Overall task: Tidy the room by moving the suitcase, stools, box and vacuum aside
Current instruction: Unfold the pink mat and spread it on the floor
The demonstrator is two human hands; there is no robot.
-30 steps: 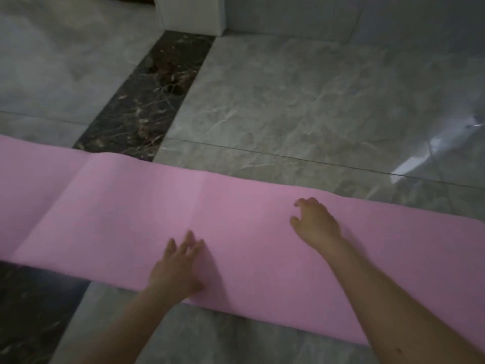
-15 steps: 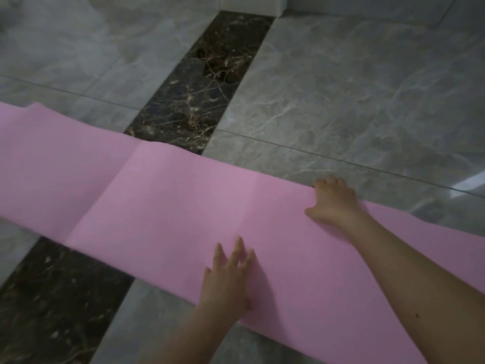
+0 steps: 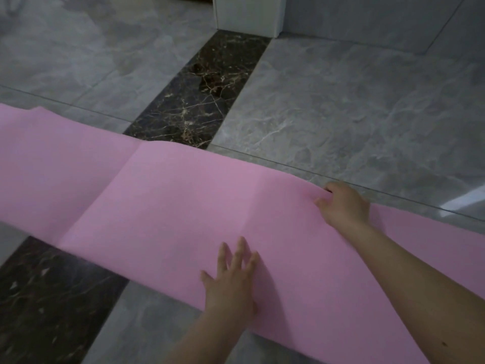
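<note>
**Both your hands on the pink mat, none of the task's things in view**

Your left hand [image 3: 231,282] lies flat on the pink mat [image 3: 162,206] near its close edge, at about 6 o'clock in the view, fingers straight and slightly spread, palm down. Your right hand [image 3: 343,206] sits at about 3 o'clock from the left one, at the mat's far edge, its fingers curled over that edge and gripping it; the mat puckers a little just beside the knuckles.

The mat runs as a long band from 9 o'clock to 4 o'clock across the grey marble floor [image 3: 341,114], with fold creases showing across it. It crosses a dark veined tile strip [image 3: 199,95] that runs from 12 o'clock down to 7 o'clock. At 12 o'clock a white post base [image 3: 249,14] stands on the floor at the far end of that strip.

The suitcase, stools, box and vacuum do not show anywhere in the head view.
</note>
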